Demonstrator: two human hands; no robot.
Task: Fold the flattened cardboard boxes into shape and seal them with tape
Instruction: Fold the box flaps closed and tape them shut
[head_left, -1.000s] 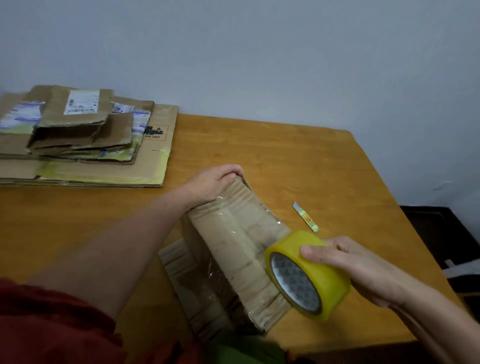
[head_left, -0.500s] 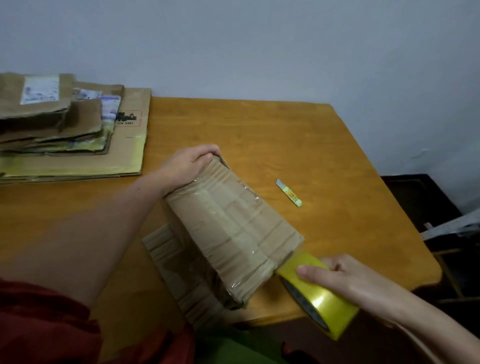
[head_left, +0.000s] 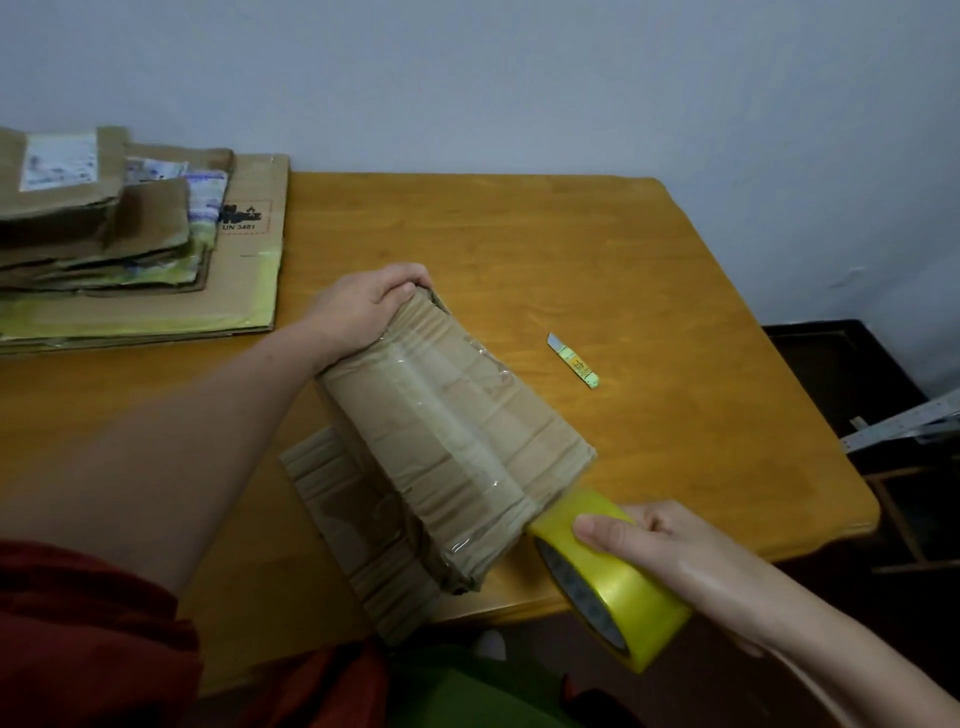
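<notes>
Now | left hand (head_left: 363, 306) grips box (head_left: 457, 441) | right hand (head_left: 670, 551) holds tape (head_left: 634, 597) at table (head_left: 675, 415) edge

Head view, looking down close over table (head_left: 519, 249).

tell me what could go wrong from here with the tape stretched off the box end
1. Both hands are busy: the left hand grips the far end of the box, and the right hand holds the tape roll past the edge of the table. The cutter lies apart, so reaching for it may let the tape slacken or stick to itself.
2. Pulling may drag the box toward that edge.
</notes>
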